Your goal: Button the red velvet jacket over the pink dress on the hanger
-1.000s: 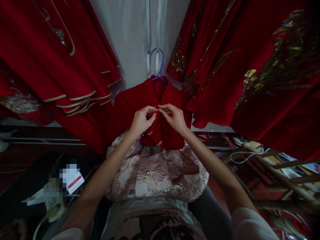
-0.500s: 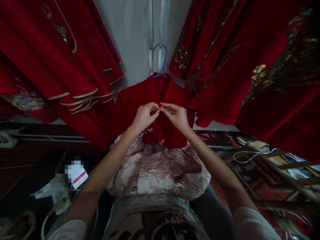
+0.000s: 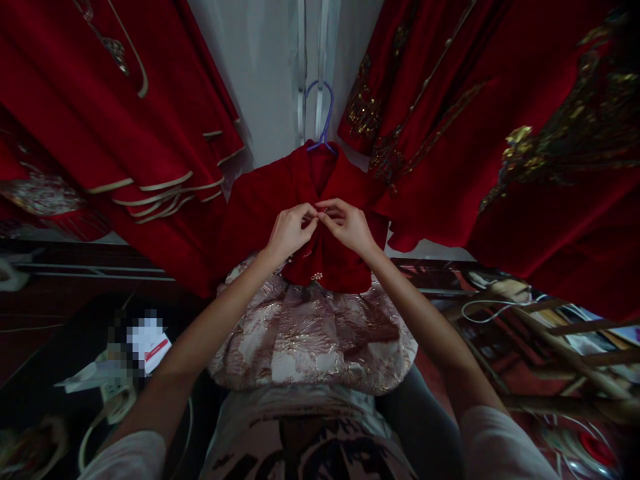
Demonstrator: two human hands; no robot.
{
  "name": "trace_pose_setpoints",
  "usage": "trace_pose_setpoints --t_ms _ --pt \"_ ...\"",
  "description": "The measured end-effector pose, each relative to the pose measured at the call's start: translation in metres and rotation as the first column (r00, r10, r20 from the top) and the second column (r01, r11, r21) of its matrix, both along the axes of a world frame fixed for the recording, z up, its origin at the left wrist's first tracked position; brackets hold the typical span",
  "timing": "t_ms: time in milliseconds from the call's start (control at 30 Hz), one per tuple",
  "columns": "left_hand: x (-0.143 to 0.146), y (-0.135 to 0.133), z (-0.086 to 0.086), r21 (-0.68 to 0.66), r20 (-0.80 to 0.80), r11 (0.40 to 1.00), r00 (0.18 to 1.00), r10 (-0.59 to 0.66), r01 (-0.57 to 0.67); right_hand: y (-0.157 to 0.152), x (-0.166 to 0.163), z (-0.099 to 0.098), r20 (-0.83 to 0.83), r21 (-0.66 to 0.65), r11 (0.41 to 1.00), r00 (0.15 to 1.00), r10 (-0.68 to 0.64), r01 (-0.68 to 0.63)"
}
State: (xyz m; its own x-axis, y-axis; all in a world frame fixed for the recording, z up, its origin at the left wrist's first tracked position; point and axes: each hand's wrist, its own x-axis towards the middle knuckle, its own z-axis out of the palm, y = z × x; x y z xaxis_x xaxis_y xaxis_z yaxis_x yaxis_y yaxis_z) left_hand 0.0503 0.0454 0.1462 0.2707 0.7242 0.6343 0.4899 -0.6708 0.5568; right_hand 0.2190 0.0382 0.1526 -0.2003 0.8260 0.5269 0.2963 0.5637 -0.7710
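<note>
A small red velvet jacket (image 3: 260, 200) hangs on a purple hanger (image 3: 320, 113) straight ahead of me, over a pale brocade skirt (image 3: 310, 333). My left hand (image 3: 290, 230) and my right hand (image 3: 346, 225) meet at the jacket's front opening. Both pinch the two front edges at a small beaded fastening between my fingertips. A second beaded fastening (image 3: 317, 276) shows lower on the jacket front.
Red embroidered garments hang close on the left (image 3: 125, 120) and on the right (image 3: 500, 133). A white wall (image 3: 260, 80) lies behind the hanger. A white card (image 3: 150, 343) and cables lie on a dark surface at lower left. Wooden slats and a white cord (image 3: 500, 310) are at right.
My hands have moved slightly up the jacket front and closed tighter together on the fastening. The view has shifted a little.
</note>
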Motion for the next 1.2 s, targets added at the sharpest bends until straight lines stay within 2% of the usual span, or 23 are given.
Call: trace_pose_setpoints --t_ms 133,233,300,367,467,533,600,667,733,833,967,1000,1033,1067,1133,1167,1200 --pt "0.006 -0.004 -0.026 -0.161 0.317 0.977 0.945 -0.081 0.138 -0.009 -0.008 -0.020 -0.069 -0.032 0.999 0.997 0.017 -0.019" --pt "0.008 -0.012 -0.038 -0.276 0.461 0.934 0.884 -0.079 0.227 -0.026 -0.013 -0.035 -0.034 -0.063 0.996 0.997 0.062 -0.064" --pt "0.008 -0.019 -0.040 -0.352 0.528 0.884 0.846 -0.082 0.306 -0.038 -0.014 -0.042 0.019 -0.062 0.991 0.993 0.116 -0.115" --pt "0.010 -0.024 -0.037 -0.393 0.584 0.830 0.805 -0.109 0.397 -0.047 -0.014 -0.047 0.084 -0.007 0.993 0.990 0.116 -0.116" --pt "0.016 -0.029 -0.032 -0.399 0.601 0.796 0.785 -0.149 0.456 -0.050 -0.008 -0.053 0.134 0.061 0.998 0.991 -0.003 -0.006" --pt "0.019 -0.029 -0.031 -0.413 0.593 0.796 0.794 -0.135 0.444 -0.045 0.004 -0.055 0.146 -0.012 0.995 0.985 -0.093 0.095" --pt "0.021 -0.027 -0.034 -0.437 0.589 0.799 0.803 -0.093 0.413 -0.037 0.022 -0.052 0.185 -0.119 0.972 0.967 -0.177 0.201" --pt "0.022 -0.023 -0.037 -0.463 0.577 0.803 0.815 -0.048 0.375 -0.033 0.041 -0.042 0.214 -0.156 0.949 0.948 -0.237 0.273" --pt "0.024 -0.020 -0.038 -0.479 0.568 0.803 0.823 -0.025 0.355 -0.036 0.055 -0.027 0.107 -0.141 0.951 0.959 -0.261 0.274" --pt "0.026 -0.024 -0.035 -0.460 0.575 0.779 0.812 -0.105 0.426 -0.052 0.061 -0.001 -0.079 -0.147 0.982 0.988 -0.134 0.121" --pt "0.020 -0.047 -0.028 -0.449 0.524 0.676 0.785 -0.330 0.584 -0.074 0.055 0.021 -0.159 -0.210 0.967 0.981 0.114 -0.146" --pt "0.015 -0.051 -0.028 -0.455 0.497 0.679 0.797 -0.344 0.576 -0.077 0.054 0.024 -0.158 -0.217 0.958 0.976 0.153 -0.185" --pt "0.008 -0.053 -0.030 -0.452 0.468 0.710 0.821 -0.326 0.540 -0.079 0.053 0.025 -0.151 -0.222 0.952 0.972 0.180 -0.211" --pt "0.001 -0.054 -0.033 -0.432 0.445 0.772 0.854 -0.269 0.467 -0.080 0.053 0.026 -0.140 -0.225 0.948 0.970 0.199 -0.226" --pt "-0.013 -0.048 -0.044 -0.351 0.423 0.914 0.906 -0.039 0.203 -0.079 0.050 0.022 -0.118 -0.228 0.941 0.966 0.228 -0.250" --pt "-0.020 -0.043 -0.051 -0.311 0.417 0.950 0.904 0.097 0.041 -0.077 0.046 0.019 -0.113 -0.227 0.936 0.962 0.248 -0.268" --pt "-0.025 -0.037 -0.057 -0.281 0.404 0.954 0.889 0.214 -0.101 -0.074 0.041 0.013 -0.107 -0.227 0.931 0.957 0.270 -0.288"
